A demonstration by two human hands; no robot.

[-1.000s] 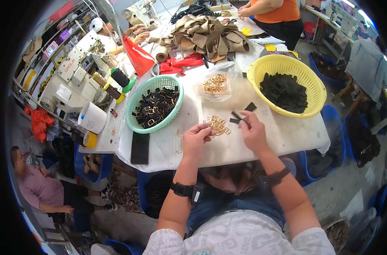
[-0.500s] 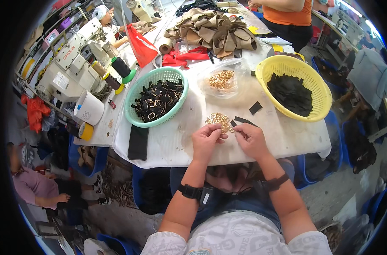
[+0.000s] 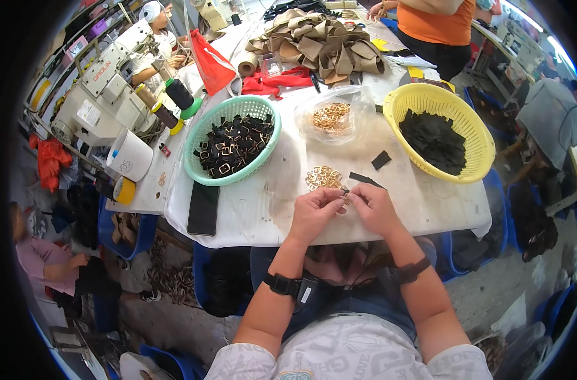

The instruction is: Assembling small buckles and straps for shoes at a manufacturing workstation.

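My left hand and my right hand meet near the table's front edge, fingers closed in pinches. Between their fingertips is a small gold buckle with a bit of black strip at it; the fingers partly hide both. Just beyond the left hand lies a pile of gold buckles. A loose black strip rests past the right hand, with a short black piece farther off.
A green basket holds black pieces with buckles, a yellow basket black strips. A plastic bag contains gold buckles. A phone lies at left. Tan pieces are heaped farther back. Sewing machine left; other people nearby.
My hands have drawn together, the left moving right, and their fingertips now meet at the buckle and strip. One black strip no longer shows beside the pile.
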